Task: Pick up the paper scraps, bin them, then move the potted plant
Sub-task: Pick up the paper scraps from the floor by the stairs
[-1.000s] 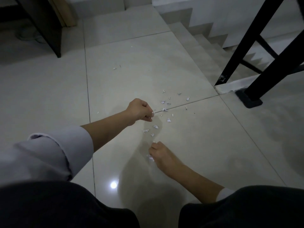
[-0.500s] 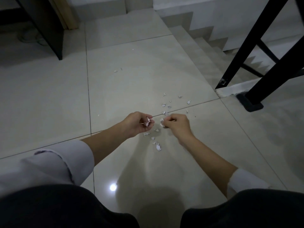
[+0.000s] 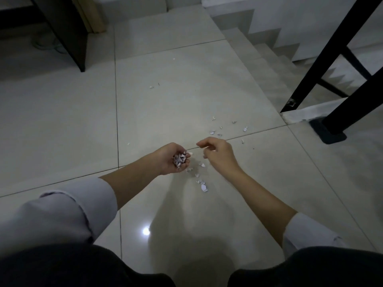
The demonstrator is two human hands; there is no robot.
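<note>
My left hand is turned palm up and cupped around a small heap of white paper scraps. Just to its right hovers my right hand, fingers loosely apart and nothing visible in them. Below and between the hands several scraps lie on the glossy tile floor. More scraps are strewn beyond my right hand, near a tile joint. Two tiny bits lie farther off. No bin or potted plant is in view.
A black stair railing post stands on its base at the right, with steps going down behind it. A dark furniture panel stands at the back left. My knees fill the bottom edge of the view.
My right hand came up from the floor near my knee to my left hand, then drew slightly right. My left hand turned palm up, showing the gathered scraps.
</note>
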